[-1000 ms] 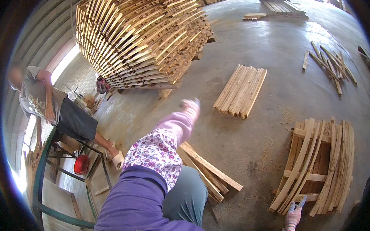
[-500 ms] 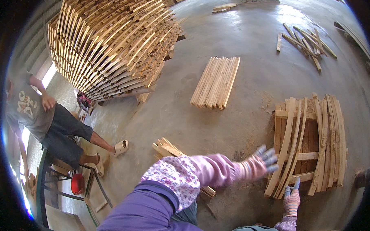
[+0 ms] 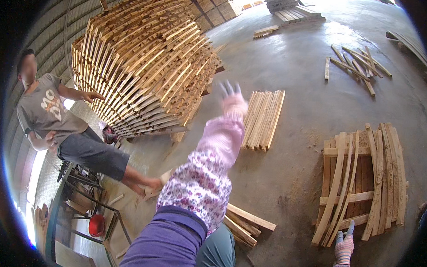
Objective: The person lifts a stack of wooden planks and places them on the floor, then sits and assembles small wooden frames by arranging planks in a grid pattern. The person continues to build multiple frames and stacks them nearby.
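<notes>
My left hand (image 3: 234, 102), in a striped glove with grey fingertips, reaches out ahead in the air. Its fingers are spread and it holds nothing. Behind it lies a neat row of wooden strips (image 3: 265, 119) on the floor. My right hand (image 3: 344, 246), gloved alike, is low at the right with fingers stretched out. Its fingertips are at the lower end of a crisscrossed stack of wooden slats (image 3: 389, 177); I cannot tell whether they touch it. Curved slats (image 3: 335, 185) lie across the left part of that stack. A few short wood pieces (image 3: 248, 224) lie below my left forearm.
A person (image 3: 54, 114) in a grey shirt and dark shorts stands at the left, near a metal frame with a red round object (image 3: 96, 225). A tall stack of slats (image 3: 140, 69) rises behind. Loose sticks (image 3: 359, 65) lie scattered at the far right.
My left hand has swung from beside the slat stack at right up and left, toward the row of strips. My view has tilted upward. The person at left has shifted their arms and legs.
</notes>
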Motion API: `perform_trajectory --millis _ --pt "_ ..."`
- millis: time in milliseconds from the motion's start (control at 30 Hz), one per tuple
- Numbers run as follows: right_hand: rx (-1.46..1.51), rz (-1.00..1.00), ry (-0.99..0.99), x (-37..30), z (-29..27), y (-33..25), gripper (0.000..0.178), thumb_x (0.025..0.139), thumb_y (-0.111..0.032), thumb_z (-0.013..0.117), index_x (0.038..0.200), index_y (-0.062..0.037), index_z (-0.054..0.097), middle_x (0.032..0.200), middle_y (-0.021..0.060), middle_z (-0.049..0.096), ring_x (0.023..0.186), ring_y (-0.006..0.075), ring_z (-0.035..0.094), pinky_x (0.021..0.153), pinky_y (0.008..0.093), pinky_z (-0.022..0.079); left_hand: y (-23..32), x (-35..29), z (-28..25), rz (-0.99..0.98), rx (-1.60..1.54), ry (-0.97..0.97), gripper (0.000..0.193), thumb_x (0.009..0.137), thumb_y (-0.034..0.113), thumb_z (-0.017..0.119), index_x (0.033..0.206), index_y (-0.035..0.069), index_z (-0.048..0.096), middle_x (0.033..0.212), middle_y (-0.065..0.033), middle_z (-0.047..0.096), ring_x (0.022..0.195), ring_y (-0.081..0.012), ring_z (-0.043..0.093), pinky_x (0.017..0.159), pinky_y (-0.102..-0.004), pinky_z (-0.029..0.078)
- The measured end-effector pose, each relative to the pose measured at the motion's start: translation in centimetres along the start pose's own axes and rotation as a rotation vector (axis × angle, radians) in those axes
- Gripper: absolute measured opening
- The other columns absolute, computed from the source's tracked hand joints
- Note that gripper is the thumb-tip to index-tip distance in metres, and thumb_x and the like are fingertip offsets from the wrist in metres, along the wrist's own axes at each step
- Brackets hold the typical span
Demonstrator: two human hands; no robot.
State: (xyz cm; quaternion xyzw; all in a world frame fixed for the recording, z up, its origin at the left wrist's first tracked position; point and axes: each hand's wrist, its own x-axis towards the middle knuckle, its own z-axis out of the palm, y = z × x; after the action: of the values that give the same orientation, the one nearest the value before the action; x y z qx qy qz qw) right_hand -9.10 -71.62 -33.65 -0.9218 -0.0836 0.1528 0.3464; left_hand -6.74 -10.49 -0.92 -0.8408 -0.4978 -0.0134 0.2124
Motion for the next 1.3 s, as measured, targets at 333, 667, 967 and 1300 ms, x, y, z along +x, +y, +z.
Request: perform_trajectory --millis 333,667,967,1300 --pt "-0.045 0.066 -0.062 0.5 -1.9 -2.4 0.079 0.098 -0.026 0.062 0.162 -0.0224 0.017 0.126 0.0228 0.065 0.104 0.0396 0.067 0.087 0.0458 0.052 2.6 -7.0 1.7 0.028 -0.513 -0.486 0.098 0.091 0.061 0.061 0.164 0.02 0.008 0.169 -0.0202 -0.004 0.155 -0.0429 -0.008 0.124 -0.0568 0.002" --pt "-0.07 0.099 -0.064 -0.4 -2.6 -2.3 0.081 0.097 -0.033 0.061 0.163 -0.024 0.015 0.139 0.0265 0.057 0.114 0.0453 0.063 0.093 0.0486 0.051 12.7 -14.9 -0.8 0.454 -0.736 -0.329 0.098 0.091 0.057 0.063 0.163 0.019 0.009 0.168 -0.0228 -0.003 0.155 -0.0445 -0.002 0.124 -0.0582 0.01" --pt "0.001 0.159 -0.23 -0.8 -3.9 -7.0 0.079 0.097 -0.042 0.058 0.161 -0.0162 0.02 0.143 0.0276 0.053 0.128 0.0447 0.055 0.106 0.0453 0.044 18.3 -36.6 13.4 0.485 -0.94 -0.812 0.088 0.087 0.045 0.076 0.154 0.005 0.035 0.152 -0.0259 0.044 0.141 -0.0407 0.043 0.117 -0.0439 0.036" --pt "0.238 0.19 -0.383 -1.6 -2.2 -8.6 0.105 0.082 -0.023 0.082 0.162 -0.015 0.014 0.142 0.0278 0.055 0.13 0.0376 0.057 0.108 0.0423 0.044 20.2 -42.6 16.2 0.41 -1.175 -1.014 0.07 0.086 0.03 0.079 0.144 0.004 0.048 0.135 -0.0236 0.061 0.125 -0.0369 0.06 0.104 -0.0421 0.048"
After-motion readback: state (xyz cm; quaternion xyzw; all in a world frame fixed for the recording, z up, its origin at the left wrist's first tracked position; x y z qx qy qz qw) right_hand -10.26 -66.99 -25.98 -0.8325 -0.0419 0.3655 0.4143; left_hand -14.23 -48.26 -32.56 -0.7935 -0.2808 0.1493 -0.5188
